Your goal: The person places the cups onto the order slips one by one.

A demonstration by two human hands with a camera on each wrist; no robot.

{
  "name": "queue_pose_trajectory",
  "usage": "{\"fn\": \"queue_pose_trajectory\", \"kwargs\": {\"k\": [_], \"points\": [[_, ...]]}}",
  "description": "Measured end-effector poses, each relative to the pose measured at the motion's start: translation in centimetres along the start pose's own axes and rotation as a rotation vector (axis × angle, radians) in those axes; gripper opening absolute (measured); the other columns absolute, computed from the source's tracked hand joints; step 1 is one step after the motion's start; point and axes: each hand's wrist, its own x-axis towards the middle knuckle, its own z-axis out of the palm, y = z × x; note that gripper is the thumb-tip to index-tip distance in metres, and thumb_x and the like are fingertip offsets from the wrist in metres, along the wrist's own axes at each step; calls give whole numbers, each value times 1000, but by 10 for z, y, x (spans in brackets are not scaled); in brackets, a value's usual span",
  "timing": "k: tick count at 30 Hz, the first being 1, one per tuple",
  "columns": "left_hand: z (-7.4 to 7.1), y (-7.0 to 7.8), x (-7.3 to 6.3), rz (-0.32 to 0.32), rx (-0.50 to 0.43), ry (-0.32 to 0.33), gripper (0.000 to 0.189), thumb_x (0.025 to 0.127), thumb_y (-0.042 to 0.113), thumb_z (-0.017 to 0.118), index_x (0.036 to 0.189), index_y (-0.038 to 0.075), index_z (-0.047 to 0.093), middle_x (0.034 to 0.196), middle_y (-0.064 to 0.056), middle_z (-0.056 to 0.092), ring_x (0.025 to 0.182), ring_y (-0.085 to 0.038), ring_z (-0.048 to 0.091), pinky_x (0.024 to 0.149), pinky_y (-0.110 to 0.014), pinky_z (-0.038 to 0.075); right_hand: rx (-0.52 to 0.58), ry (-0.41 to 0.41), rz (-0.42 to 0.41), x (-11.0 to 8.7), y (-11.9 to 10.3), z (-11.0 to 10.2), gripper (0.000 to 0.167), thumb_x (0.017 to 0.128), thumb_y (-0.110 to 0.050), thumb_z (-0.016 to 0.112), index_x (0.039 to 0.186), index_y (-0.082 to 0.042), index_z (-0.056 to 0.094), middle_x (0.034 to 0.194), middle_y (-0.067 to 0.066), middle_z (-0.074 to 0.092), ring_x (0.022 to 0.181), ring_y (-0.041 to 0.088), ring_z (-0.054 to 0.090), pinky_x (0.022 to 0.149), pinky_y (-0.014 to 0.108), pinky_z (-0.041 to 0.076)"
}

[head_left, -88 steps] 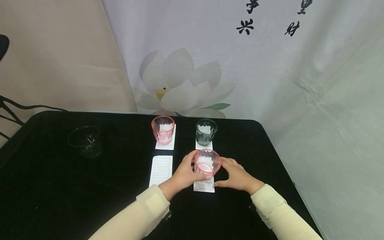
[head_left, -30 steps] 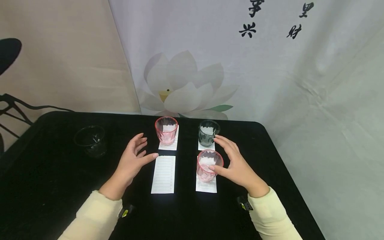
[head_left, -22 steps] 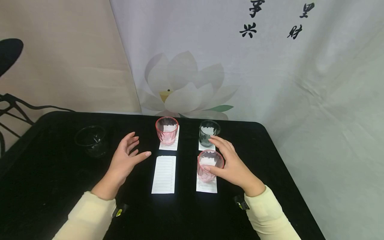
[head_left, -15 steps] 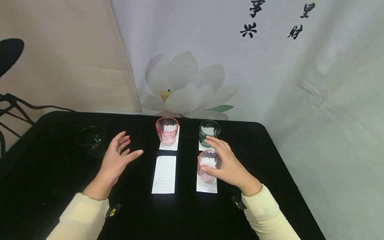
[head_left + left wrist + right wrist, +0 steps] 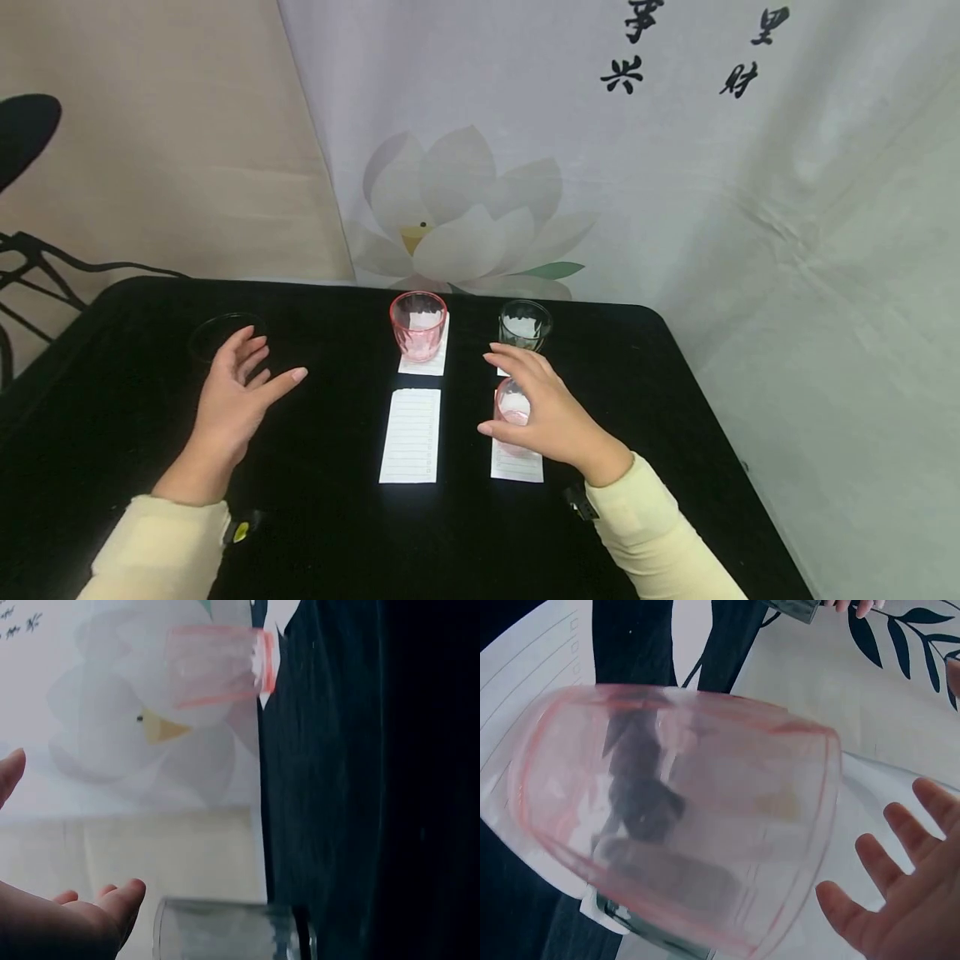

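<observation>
My left hand (image 5: 232, 404) is held over the left of the table with fingers apart and nothing in it. Just behind it stands a clear glass tumbler (image 5: 225, 930), mostly covered by that hand in the head view. My right hand (image 5: 551, 417), fingers loosely bent and thumb spread, hovers in front of a pink glass tumbler (image 5: 512, 407) and partly covers it. In the right wrist view this tumbler stands upright on a lined paper slip, apart from the fingertips (image 5: 840, 900). A grey-tinted tumbler (image 5: 525, 321) stands behind it.
A second pink tumbler (image 5: 418, 329) stands on a slip at the back middle. In front of it lies a bare lined slip (image 5: 409, 437). Black cloth covers the table (image 5: 337, 533), and a printed curtain (image 5: 480, 150) hangs behind.
My left hand has let go of the front pink tumbler and moved left towards the clear one. My right hand has come off the tumbler's side and drifted left in front of it.
</observation>
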Motion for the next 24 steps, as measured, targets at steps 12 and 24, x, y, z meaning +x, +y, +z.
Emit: {"fn": "queue_pose_trajectory", "kwargs": {"k": [12, 24], "points": [[-33, -8, 4, -60, 17, 137, 86, 93, 31, 63, 156, 20, 5, 159, -17, 13, 147, -28, 17, 117, -44, 24, -50, -44, -36, 12, -10, 14, 77, 78, -41, 78, 144, -18, 44, 154, -4, 33, 139, 23, 29, 107, 61, 32], [-49, -25, 9, -136, 31, 204, 88, 92, 38, 63, 156, 24, 4, 162, -10, 7, 148, -25, 12, 117, -45, 22, -44, -98, -45, 18, -21, 29, 78, 79, -41, 77, 145, -16, 42, 154, -1, 33, 139, 21, 29, 111, 55, 32]]}}
